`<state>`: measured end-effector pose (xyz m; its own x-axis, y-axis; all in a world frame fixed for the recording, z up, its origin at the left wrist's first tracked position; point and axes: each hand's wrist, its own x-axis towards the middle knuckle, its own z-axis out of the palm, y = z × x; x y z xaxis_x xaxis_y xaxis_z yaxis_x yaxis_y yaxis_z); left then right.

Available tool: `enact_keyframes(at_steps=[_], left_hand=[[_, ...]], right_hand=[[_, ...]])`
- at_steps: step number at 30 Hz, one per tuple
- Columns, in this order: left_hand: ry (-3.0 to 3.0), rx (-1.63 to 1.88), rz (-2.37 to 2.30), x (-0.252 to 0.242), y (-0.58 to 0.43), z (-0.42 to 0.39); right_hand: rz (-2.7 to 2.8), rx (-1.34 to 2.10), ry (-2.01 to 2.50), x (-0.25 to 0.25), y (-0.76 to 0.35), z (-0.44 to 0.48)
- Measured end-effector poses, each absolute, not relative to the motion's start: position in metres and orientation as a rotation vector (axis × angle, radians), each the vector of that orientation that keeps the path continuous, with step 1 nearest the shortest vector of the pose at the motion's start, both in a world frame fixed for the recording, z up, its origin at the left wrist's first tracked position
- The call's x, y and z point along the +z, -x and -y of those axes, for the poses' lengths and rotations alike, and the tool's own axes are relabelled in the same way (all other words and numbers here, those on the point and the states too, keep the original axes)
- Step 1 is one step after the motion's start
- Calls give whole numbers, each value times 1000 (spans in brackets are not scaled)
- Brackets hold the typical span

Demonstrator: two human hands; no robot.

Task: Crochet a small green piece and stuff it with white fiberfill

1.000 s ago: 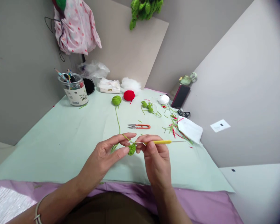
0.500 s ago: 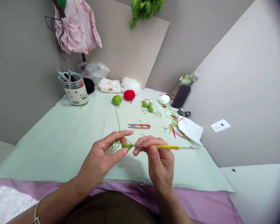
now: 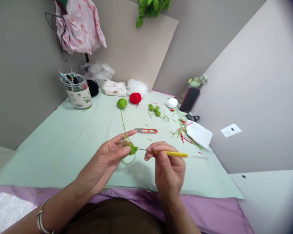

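My left hand (image 3: 107,159) pinches a small green crochet piece (image 3: 131,149) between thumb and fingers, index finger stretched out with green yarn over it. The yarn (image 3: 123,122) runs back across the table to a green yarn ball (image 3: 122,103). My right hand (image 3: 167,169) is closed round a yellow-handled crochet hook (image 3: 171,153). Its metal tip points left and meets the green piece. Both hands hover just above the pale green table mat (image 3: 63,143).
Orange thread snips (image 3: 146,130) lie behind my hands. Further back are a red crochet ball (image 3: 135,97), small green crochet bits (image 3: 155,111), white stuffing (image 3: 136,87), a jar of pens (image 3: 77,92), a phone (image 3: 189,99), white paper (image 3: 199,134) and yarn scraps.
The right hand has drawn the hook rightward, away from the piece. A loop of yarn now hangs below the piece, which has turned in my left fingers.
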<state>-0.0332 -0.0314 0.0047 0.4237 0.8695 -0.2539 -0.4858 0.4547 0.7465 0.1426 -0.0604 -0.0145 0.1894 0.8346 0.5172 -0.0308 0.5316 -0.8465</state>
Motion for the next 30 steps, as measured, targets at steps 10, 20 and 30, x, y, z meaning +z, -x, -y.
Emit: enact_keyframes(at_steps=[10, 20, 30], left_hand=[[-840, 1037, -828, 1, 21, 38], [-611, 894, -664, 3, 29, 27], [-885, 929, -762, -3, 26, 36]], right_hand=[[1494, 388, 970, -21, -135, 63], [1169, 747, 819, -15, -143, 60], [1065, 1035, 783, -16, -142, 55]])
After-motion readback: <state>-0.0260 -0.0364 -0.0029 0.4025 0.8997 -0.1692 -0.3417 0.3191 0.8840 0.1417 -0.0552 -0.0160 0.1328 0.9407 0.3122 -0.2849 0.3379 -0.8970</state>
